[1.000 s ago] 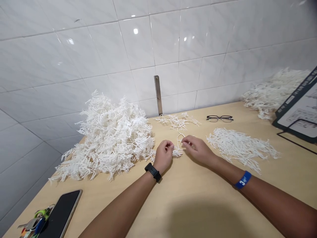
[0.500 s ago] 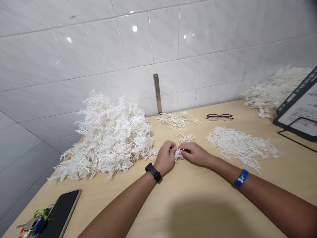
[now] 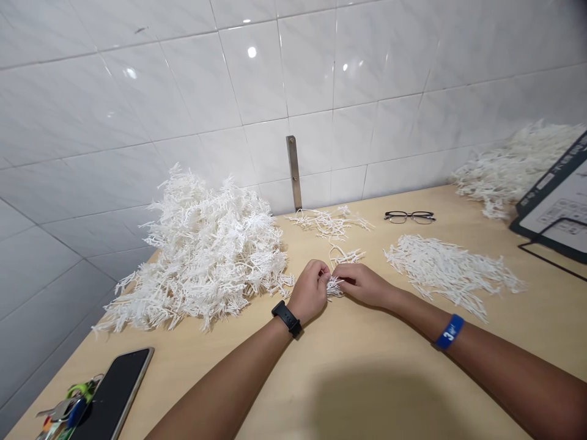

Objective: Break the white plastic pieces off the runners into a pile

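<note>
My left hand [image 3: 309,290] pinches a small bunch of white strings [image 3: 334,287] just below the frame's middle, and my right hand [image 3: 364,286] bends half-closed beside it, holding what I can't tell, so I should pinch softly without squashing.

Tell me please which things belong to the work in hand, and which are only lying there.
Seemingly in use:
small white bunch at the left hand and right hand
large white pile, left
flat white heap, right
loose strands near the wall
far white pile, perhaps

Seemingly just lying there:
phone
keys
glasses
dark-framed board
</note>
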### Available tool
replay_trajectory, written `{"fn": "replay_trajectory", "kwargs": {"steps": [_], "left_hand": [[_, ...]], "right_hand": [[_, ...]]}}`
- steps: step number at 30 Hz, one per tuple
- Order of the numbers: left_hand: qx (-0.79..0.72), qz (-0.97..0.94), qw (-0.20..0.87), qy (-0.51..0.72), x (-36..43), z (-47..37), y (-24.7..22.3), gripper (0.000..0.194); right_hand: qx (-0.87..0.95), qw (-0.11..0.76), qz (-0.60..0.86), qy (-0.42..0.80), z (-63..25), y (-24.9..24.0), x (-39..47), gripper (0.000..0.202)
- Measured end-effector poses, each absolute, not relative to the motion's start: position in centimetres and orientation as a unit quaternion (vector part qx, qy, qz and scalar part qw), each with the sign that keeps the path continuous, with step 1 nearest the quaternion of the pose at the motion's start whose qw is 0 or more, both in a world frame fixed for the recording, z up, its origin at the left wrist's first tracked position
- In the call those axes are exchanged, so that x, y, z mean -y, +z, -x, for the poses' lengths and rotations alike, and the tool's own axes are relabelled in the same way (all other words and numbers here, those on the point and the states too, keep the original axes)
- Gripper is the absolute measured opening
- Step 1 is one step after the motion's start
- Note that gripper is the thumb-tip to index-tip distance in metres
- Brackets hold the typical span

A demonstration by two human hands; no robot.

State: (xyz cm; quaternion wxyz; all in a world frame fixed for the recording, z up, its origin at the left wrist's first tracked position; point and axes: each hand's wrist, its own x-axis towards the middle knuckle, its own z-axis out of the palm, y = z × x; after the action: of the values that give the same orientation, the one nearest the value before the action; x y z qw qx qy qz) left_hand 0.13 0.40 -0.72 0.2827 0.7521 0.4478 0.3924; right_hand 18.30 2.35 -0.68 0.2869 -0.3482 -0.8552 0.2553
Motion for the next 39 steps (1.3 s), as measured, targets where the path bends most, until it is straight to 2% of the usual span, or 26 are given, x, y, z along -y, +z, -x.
{"fn": "replay_trajectory", "kwargs": {"steps": [7, 16, 23, 28, 35, 39], "left_hand": [[-0.484, -0.736, 0.297, 0.369, -0.3, -0.1, -0.9, 0.010], [-0.416, -0.659, 0.459, 0.427, -1.2, 0.1, -1.3, 0.014], [-0.339, -0.558, 0.610, 0.449, -0.6, -0.2, -0.8, 0.036], [-0.314, -0.498, 0.676, 0.444, -0.5, -0.2, -0.8, 0.044], [-0.298, -0.487, 0.699, 0.431, -0.8, -0.1, -1.0, 0.044], [-0.329, -0.565, 0.619, 0.434, -0.6, -0.3, -1.2, 0.038]], "right_hand": [[0.848, 0.318, 0.294, 0.304, -18.5, -0.7, -2.7, 0.023], [0.798, 0.310, 0.266, 0.443, -18.8, -0.4, -3.7, 0.032], [0.743, 0.321, 0.235, 0.539, -18.9, -0.6, -3.8, 0.038], [0.724, 0.321, 0.221, 0.569, -19.1, -0.6, -3.8, 0.039], [0.712, 0.330, 0.214, 0.582, -19.2, -1.1, -4.0, 0.036], [0.737, 0.333, 0.235, 0.539, -19.1, -0.9, -3.7, 0.041]]}}
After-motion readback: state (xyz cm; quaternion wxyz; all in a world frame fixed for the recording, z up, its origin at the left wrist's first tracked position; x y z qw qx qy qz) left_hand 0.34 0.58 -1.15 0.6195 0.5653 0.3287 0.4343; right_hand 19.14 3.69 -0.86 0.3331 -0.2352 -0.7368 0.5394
